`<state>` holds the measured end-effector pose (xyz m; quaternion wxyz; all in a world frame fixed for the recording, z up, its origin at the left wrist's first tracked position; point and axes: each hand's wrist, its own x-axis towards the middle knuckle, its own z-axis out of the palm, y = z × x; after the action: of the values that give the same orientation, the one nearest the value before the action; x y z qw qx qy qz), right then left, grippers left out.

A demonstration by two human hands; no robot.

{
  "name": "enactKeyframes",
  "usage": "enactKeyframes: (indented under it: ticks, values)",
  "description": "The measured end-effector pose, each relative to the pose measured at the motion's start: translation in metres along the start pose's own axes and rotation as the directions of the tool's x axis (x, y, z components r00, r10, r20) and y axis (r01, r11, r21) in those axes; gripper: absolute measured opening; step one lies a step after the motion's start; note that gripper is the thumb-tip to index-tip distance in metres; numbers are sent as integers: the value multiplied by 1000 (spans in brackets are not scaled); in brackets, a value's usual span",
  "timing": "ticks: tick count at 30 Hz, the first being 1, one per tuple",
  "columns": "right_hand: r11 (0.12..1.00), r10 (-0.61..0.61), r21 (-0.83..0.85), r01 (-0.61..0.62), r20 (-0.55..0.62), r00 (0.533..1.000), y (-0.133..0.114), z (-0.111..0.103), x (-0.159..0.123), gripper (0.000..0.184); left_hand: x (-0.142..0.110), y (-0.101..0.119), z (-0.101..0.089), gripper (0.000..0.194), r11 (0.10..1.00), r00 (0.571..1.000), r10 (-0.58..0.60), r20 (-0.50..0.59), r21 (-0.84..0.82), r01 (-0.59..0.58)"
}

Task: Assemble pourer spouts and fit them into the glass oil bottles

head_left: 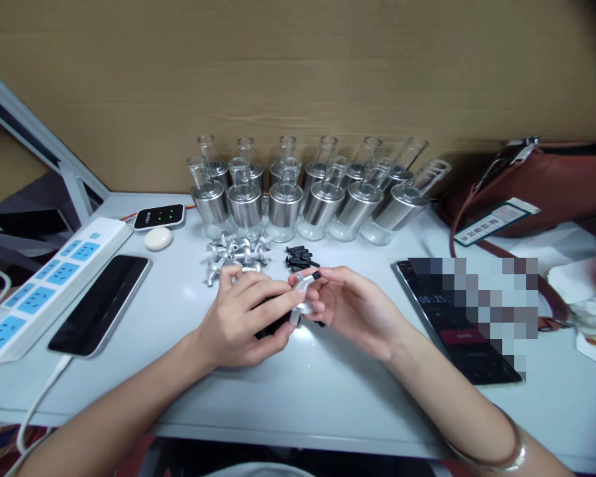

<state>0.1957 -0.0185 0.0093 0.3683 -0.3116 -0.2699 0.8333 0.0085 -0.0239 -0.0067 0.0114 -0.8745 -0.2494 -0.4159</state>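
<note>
My left hand [251, 315] is closed, its fingertips on a small silver metal piece [304, 291] shaped like a pouring spout. My right hand [360, 308] meets it from the other side and pinches a short black piece [316, 275] at the silver piece's upper end. Whether the two are joined I cannot tell. Just beyond my left fingers lies a pile of similar silver metal pieces [236, 250]. Beside it is a small heap of short black pieces [300, 258]. Something black shows under my left hand, mostly hidden.
Glass bottles with metal sleeves [285, 207] stand in two rows along the cardboard backing [298, 73]. On the left are a power strip [54, 285], a phone [102, 305], a small device [159, 216] and a white case [157, 238]. A larger phone [457, 331] and a brown bag [551, 189] lie right.
</note>
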Motion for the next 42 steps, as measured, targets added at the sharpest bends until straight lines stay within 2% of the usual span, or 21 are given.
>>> enactKeyframes:
  ticks: [9, 24, 37, 42]
  values:
    - [1000, -23, -12, 23, -31, 999, 2, 0, 0, 22, 0, 1, -1, 21, 1000, 1000, 0, 6, -3, 0]
    - [996, -87, -16, 87, 0, 996, 3, -1, 0, 22, 0, 0, -1, 21, 1000, 1000, 6, 12, -3, -6]
    - [974, -173, -150, 172, 9, 985, 3, 1, 0, 23, -1, -1, -1, 21, 1000, 1000, -1, 4, 0, 1]
    - [880, -325, -382, 283, -50, 944, 5, 2, -1, 31, -1, -2, -1, 23, 1000, 1000, -19, 22, -7, 19]
